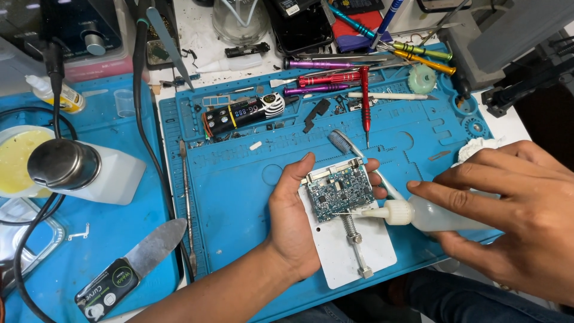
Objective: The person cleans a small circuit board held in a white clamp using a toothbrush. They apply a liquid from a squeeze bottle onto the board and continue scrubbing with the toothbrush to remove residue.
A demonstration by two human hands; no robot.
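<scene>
At the far left of the bench (179, 36) lies a clear bottle with a metal cap (84, 170) on its side beside a bowl of yellow liquid (15, 158). A flat metal blade with a black handle (134, 263) rests on the near left of a blue mat (239, 197).

Near the middle, the left hand (293, 221) curls around the left edge of a white clamp plate (359, 254), its grip pressed on the plate with the thumb up by the far corner. A small green circuit board (341, 191) sits clamped on that plate, just in front of the fingers (373, 170). A toothbrush (344, 143) pokes out behind it.

To the right, the right hand (514, 209) wraps a clear squeeze bottle (418, 214), pinching it with its needle tip touching the board's near edge. Coloured screwdrivers (335, 78) lie at the far side of the mat.
</scene>
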